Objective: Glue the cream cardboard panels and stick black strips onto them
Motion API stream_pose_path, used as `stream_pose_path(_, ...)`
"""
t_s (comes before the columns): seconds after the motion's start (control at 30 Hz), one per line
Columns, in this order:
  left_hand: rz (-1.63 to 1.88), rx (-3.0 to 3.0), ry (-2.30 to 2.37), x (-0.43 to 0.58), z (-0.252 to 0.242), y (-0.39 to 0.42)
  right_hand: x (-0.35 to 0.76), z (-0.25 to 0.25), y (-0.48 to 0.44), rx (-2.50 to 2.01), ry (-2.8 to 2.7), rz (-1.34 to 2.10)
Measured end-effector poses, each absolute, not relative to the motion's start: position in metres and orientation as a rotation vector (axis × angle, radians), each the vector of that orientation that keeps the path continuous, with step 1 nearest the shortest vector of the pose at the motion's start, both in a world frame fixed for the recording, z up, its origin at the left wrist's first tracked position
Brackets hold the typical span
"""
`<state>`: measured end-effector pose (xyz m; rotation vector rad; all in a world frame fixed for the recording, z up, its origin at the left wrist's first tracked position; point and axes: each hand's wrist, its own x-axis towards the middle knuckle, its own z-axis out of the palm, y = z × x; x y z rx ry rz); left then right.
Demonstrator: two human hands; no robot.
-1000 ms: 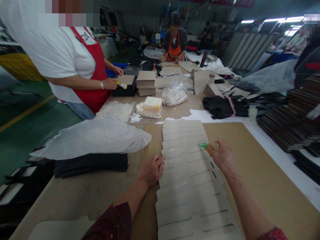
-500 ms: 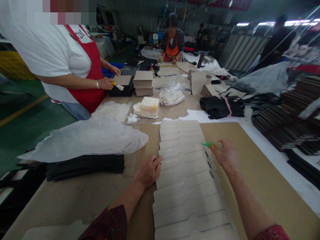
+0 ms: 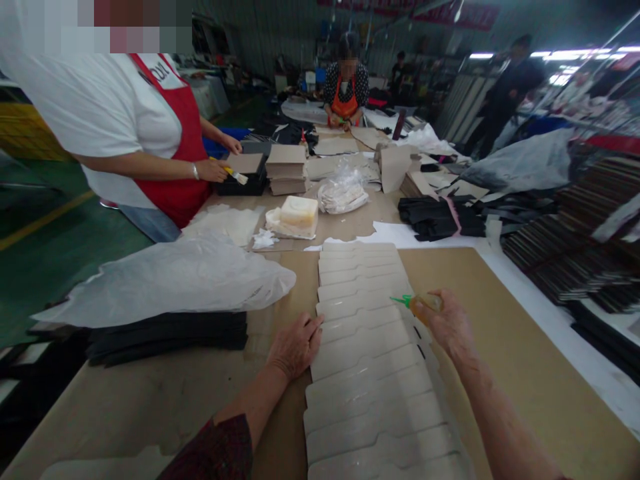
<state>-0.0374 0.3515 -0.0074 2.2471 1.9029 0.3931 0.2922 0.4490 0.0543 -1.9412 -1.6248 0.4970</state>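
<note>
Gripped in the right hand (image 3: pixel 447 323), the green-nozzled bottle (image 3: pixel 426 305) has swung inward over the overlapping panels (image 3: pixel 367 383), so its tip seems back in position; the unclenched left hand (image 3: pixel 296 343) touches their row, running toward the worktop's (image 3: pixel 200 400) far edge.

bottle (image 3: pixel 426 305): amber | nozzle (image 3: pixel 401 301): green | panels (image 3: pixel 365 350): pale grey | sleeve (image 3: pixel 217 447): dark red, patterned
</note>
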Motion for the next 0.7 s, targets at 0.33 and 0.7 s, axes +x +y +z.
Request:
stream_pose_path(0.33, 0.378, 2.239, 1.925, -0.036, -0.005, 0.35, 0.292, 0.047, 0.484, -1.925, -1.35, 0.391)
stream_pose_path(0.7, 0.378, 2.237, 1.919, -0.037, -0.008, 0.35, 0.286, 0.046, 0.508, -2.039, -1.563, 0.237)
